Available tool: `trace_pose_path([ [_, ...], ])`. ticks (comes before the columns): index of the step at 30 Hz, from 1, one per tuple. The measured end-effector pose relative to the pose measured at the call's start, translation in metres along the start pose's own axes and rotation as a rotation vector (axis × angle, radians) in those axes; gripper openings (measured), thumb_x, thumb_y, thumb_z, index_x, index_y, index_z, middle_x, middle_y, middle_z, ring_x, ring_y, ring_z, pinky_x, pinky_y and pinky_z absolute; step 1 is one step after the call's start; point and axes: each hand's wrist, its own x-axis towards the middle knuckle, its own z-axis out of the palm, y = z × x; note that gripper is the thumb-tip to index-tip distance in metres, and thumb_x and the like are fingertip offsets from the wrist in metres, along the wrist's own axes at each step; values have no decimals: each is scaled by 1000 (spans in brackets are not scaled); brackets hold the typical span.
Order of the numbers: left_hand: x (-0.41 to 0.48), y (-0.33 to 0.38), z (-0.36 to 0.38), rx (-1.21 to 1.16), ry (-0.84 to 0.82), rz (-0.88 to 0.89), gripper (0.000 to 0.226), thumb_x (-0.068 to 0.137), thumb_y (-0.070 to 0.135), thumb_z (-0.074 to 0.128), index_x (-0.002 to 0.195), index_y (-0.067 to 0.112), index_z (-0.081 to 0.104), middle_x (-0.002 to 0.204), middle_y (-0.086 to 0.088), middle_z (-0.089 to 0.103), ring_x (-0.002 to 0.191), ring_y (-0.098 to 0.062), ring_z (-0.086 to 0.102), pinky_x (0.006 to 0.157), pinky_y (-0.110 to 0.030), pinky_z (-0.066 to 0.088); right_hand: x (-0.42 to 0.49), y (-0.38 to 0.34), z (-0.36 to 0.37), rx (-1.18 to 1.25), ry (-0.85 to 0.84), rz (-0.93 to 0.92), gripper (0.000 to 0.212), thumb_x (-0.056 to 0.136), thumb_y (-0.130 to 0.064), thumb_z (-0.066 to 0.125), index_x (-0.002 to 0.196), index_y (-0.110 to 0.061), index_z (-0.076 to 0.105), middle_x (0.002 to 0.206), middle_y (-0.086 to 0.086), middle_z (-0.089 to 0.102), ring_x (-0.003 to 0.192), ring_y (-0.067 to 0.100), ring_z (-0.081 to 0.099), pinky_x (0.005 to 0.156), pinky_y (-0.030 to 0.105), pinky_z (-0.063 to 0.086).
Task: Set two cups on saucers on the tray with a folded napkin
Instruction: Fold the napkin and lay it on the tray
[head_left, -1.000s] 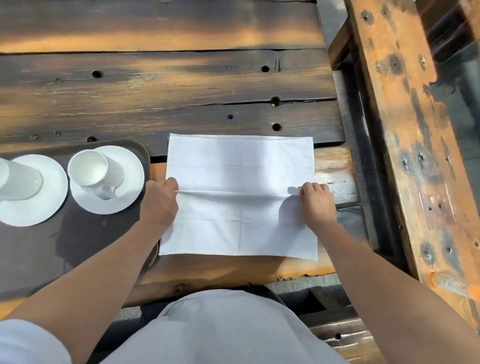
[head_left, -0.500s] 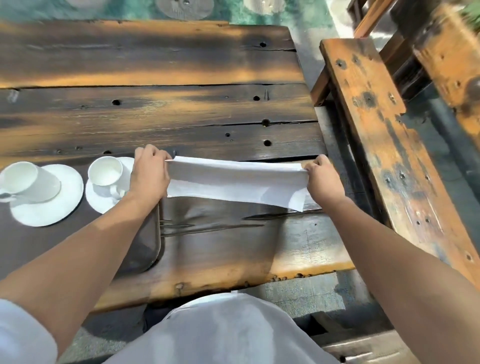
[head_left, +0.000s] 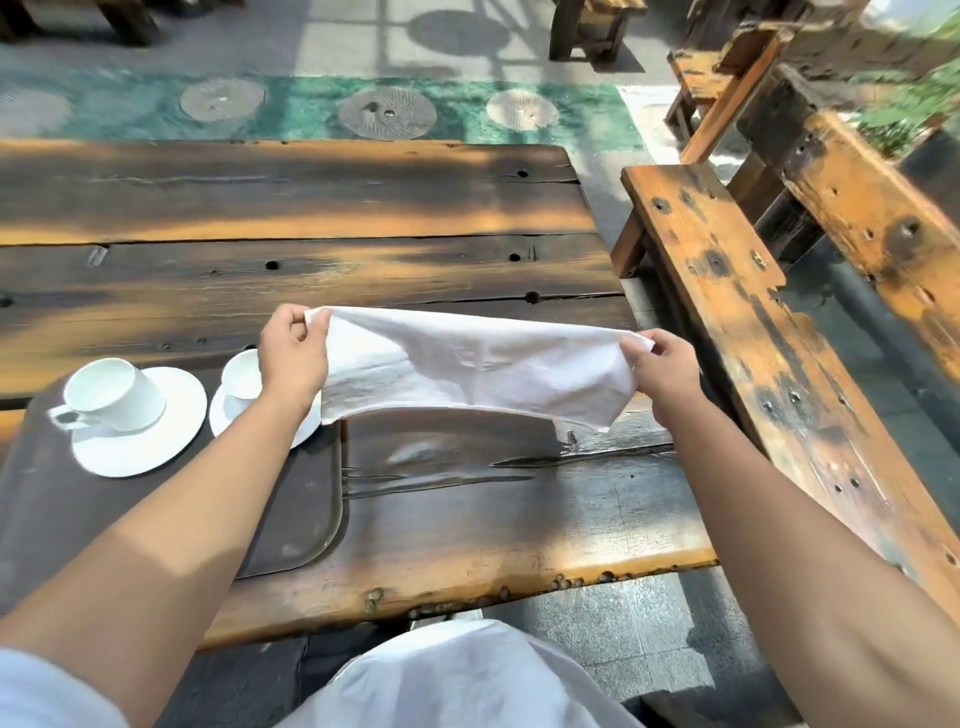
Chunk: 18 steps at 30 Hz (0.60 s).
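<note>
A white cloth napkin (head_left: 467, 369) hangs in the air above the table, stretched between my hands. My left hand (head_left: 293, 358) pinches its left end and my right hand (head_left: 662, 371) pinches its right end. On the dark tray (head_left: 291, 525) at the left stand two white cups on white saucers. The left cup (head_left: 111, 397) sits on its saucer (head_left: 156, 441) in plain view. The right cup (head_left: 241, 374) and its saucer (head_left: 228, 421) are partly hidden behind my left forearm.
The table (head_left: 311, 218) is rough dark wood with holes and cracks. A worn wooden bench (head_left: 737, 312) runs along its right side, with more wooden seats behind it. Beyond the table's far edge lies a green mat (head_left: 457, 111) with round stones.
The napkin was flat on the table, pinched along a middle fold. Both hands have lifted it off the table, and it now hangs between them. The camera has tilted up.
</note>
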Motion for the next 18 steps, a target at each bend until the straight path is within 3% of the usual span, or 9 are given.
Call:
trace_pose_path([
  [5,-7,-24,-9,110,-22,-92,25,93,36,60,73,25,48,56,6,42,53,-17,37,52,-28,32,-9,12,5,-45,-8,30,10,86,-25,67,83,-16,70,76,4,64,76,21,57,72,37,49],
  [9,-17,-38,-10,161,-8,-197,18,89,36,63,85,19,61,65,6,57,67,-23,54,55,-26,37,-20,12,14,-214,64,81,16,85,-30,65,84,-15,73,76,4,68,79,24,61,70,29,45],
  [12,-27,-36,-5,136,-28,-210,16,88,35,62,85,19,61,64,5,60,67,-29,61,64,-30,45,-34,0,22,-303,117,19,26,83,-24,56,74,-1,64,69,20,61,71,32,53,66,41,45],
  [16,-47,-16,12,9,-202,-105,16,93,26,60,81,18,55,52,7,57,44,-19,59,53,-34,57,-54,-20,42,-303,81,-153,27,87,-19,53,65,-3,53,51,2,42,62,28,40,58,37,18],
  [18,-57,-1,22,6,-257,-48,17,92,25,61,77,22,54,52,8,57,45,-21,60,50,-32,54,-65,-32,55,-246,39,-220,24,89,-18,54,68,-7,58,54,0,46,63,25,43,57,33,18],
])
